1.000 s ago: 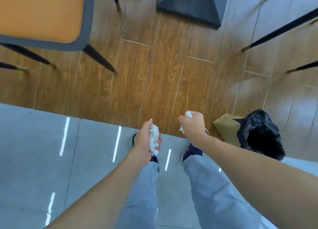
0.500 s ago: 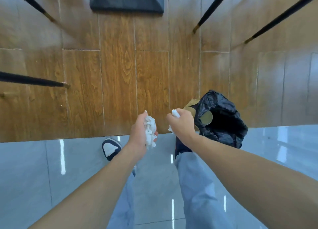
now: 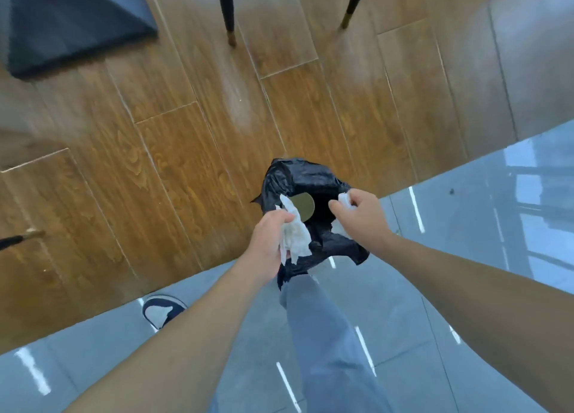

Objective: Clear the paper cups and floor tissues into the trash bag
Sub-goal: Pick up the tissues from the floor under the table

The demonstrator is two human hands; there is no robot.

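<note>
Wood-plank flooring meets grey tile under a black trash bag (image 3: 306, 176); above its mouth, left hand (image 3: 269, 237) clutches a crumpled tissue (image 3: 295, 234), right hand (image 3: 362, 214) pinches a smaller tissue (image 3: 344, 199).

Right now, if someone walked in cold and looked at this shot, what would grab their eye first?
Most likely the two hands at centre: the left hand grips a crumpled white tissue and the right hand pinches a smaller tissue scrap, both over the open black trash bag. Inside the bag's mouth a tan paper cup shows. The bag sits where the wood floor meets glossy grey tile.
</note>
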